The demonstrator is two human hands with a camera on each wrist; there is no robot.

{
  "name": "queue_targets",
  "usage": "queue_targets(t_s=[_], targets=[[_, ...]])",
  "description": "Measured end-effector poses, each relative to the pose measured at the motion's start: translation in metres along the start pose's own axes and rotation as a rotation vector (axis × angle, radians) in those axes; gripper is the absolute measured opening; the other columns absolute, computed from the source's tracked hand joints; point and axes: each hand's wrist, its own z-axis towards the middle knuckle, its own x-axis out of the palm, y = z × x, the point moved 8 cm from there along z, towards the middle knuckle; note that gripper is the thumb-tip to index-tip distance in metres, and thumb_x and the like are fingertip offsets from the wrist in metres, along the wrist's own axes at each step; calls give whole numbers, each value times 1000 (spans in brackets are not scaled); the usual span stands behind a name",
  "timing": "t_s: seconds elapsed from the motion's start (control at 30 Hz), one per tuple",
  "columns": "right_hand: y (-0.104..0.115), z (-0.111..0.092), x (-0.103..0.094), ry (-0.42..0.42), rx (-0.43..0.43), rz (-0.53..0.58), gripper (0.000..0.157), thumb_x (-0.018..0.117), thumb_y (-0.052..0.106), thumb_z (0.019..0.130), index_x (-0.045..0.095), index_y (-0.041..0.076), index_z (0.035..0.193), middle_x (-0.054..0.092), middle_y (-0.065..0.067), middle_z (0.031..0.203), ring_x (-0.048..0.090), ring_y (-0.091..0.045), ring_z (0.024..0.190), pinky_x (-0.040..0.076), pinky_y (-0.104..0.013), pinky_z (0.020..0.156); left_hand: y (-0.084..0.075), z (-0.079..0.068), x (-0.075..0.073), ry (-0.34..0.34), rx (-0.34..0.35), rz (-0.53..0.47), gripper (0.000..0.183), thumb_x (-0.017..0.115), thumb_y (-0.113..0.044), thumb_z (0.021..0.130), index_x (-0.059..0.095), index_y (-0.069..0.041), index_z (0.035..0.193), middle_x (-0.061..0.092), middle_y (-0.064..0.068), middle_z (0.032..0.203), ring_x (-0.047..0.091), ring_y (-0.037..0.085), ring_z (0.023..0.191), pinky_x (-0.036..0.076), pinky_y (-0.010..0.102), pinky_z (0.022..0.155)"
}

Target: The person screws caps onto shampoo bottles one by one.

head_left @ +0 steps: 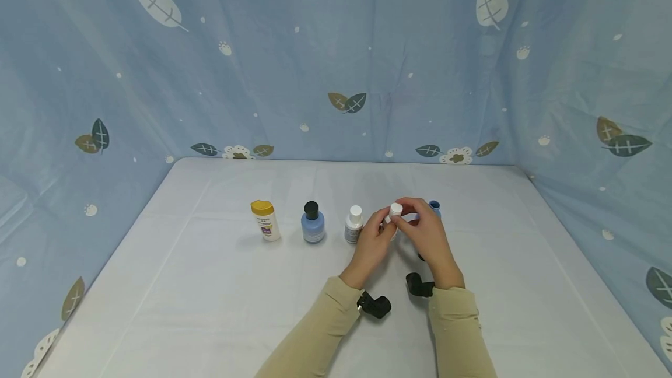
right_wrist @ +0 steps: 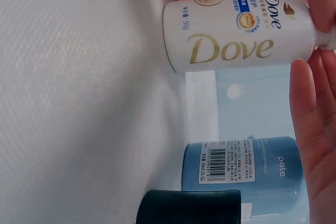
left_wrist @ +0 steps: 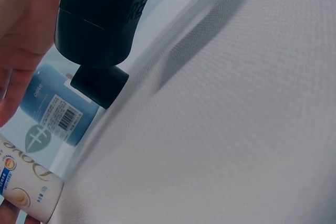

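Observation:
A small white Dove bottle stands upright on the cloth between my hands. My left hand holds its body, with fingers behind it in the right wrist view. At the top, my right hand pinches the white bottle cap between thumb and fingers. Just right of it stands a blue bottle with an uncapped neck, partly hidden by the right hand. A black cap lies on the cloth in front of that blue bottle.
Left of my hands stand a white-capped bottle, a blue bottle with a black cap and a cream bottle with a yellow cap. A white cloth covers the table. A blue leaf-patterned curtain surrounds its back and sides.

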Motion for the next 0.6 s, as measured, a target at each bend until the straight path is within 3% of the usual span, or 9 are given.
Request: queue_targets(t_s=[0.3,0.6], targets=[[-2,1,2,1,45,3,39,66,33,80,54,16,113,53,0,105,50,-16,97,43,-36,75,0,0,0,2,-3,6,32,48,-26,92,52,-22,123,52,-7,111,46,8,87,40,26,78],[0,1,2,14,-3,-17,47,65,35,81,52,18,122,53,0,104,50,-15,96,45,-36,73,0,-1,0,10,-3,8,32,48,-27,92,51,-24,124,52,-8,115,47,8,91,40,28,82]])
